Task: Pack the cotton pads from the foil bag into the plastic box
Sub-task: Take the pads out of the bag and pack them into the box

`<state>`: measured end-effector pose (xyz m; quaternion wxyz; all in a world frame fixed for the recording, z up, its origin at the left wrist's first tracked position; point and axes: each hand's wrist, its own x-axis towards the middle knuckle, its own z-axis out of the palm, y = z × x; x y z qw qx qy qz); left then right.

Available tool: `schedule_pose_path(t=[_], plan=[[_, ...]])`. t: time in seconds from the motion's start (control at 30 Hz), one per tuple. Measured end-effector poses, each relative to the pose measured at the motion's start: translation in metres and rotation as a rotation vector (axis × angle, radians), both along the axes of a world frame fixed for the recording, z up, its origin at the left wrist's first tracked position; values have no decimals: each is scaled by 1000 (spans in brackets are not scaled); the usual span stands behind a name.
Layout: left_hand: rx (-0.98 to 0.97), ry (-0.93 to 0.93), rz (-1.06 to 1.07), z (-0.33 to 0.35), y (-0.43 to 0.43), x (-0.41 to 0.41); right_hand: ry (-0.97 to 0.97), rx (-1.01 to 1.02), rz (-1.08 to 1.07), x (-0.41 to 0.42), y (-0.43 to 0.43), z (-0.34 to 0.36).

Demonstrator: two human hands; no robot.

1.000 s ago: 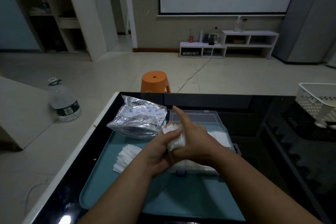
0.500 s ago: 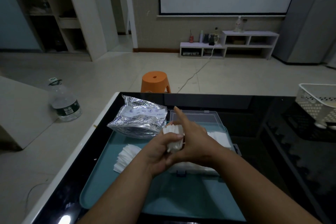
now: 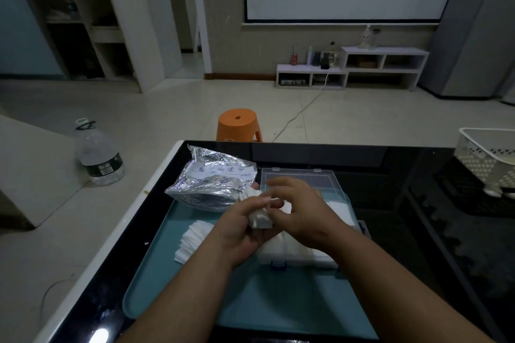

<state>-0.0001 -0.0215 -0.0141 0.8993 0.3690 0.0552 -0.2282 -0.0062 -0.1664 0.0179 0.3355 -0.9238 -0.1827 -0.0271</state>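
Note:
My left hand (image 3: 242, 228) grips a stack of white cotton pads (image 3: 257, 210) above the near-left part of the clear plastic box (image 3: 299, 255). My right hand (image 3: 299, 207) curls its fingers over the top of the same stack. The box stands open on a teal tray (image 3: 278, 298), its lid (image 3: 302, 178) lying back, with white pads inside, mostly hidden by my hands. The crumpled silver foil bag (image 3: 211, 185) lies at the tray's far left corner. A loose fan of cotton pads (image 3: 192, 239) rests on the tray left of my left wrist.
The tray sits on a black glossy table (image 3: 418, 231) with a white left edge. A white perforated basket (image 3: 490, 159) stands at the table's far right. Beyond the table are an orange stool (image 3: 238, 124) and, on the floor at left, a large water bottle (image 3: 99, 153).
My right hand's straight index finger has curled down onto the stack of pads. Both hands stay at the same spot over the box.

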Motion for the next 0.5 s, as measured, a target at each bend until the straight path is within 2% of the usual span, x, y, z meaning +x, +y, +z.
schedule_pose_path(t=[0.13, 0.3, 0.4, 0.5], plan=[[131, 18, 20, 0, -3, -1, 122, 118, -52, -1, 0, 1], [154, 42, 83, 2, -8, 0, 137, 275, -224, 2, -3, 3], [171, 75, 160, 4, -6, 3, 209, 319, -286, 3, -4, 4], [270, 36, 248, 8, -5, 4, 296, 419, -327, 4, -3, 4]])
